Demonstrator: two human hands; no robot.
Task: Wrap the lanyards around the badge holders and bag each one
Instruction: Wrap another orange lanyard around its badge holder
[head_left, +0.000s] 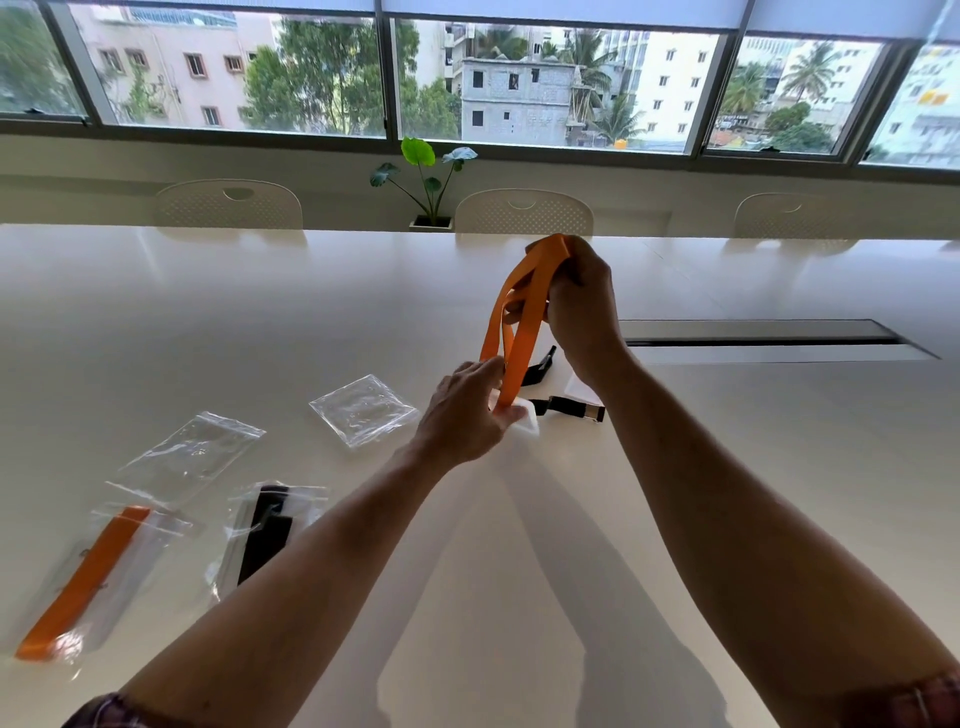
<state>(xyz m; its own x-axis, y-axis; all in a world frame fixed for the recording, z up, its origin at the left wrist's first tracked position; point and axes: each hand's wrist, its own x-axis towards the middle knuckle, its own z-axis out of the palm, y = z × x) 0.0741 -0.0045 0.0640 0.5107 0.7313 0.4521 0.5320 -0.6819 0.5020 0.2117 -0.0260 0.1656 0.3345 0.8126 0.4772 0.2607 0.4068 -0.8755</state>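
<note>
The step in hand looks like the wrapping of the third set: two finished bags already lie near the left edge of the counter (519, 519), one with an orange strap (83, 582) and one with a black strap (262, 540).

The right hand (579, 306) is raised above the middle of the counter, its fingers clenched round the top of the orange lanyard (519, 322), which hangs down in a long loop. The left hand (467, 415) pinches the lower end of that loop against a pale badge holder (527, 418), mostly hidden under the hand.

A black lanyard (566, 405) with its clip lies just behind, toward the far side, waiting its turn. Two empty clear bags (363, 410) (192, 452) lie left of the hands.

The next move probably calls for the right hand to bring the strap down and round the holder in tight turns while the left hand keeps the holder steady, so the strap lies flat enough to slip into a bag.
</note>
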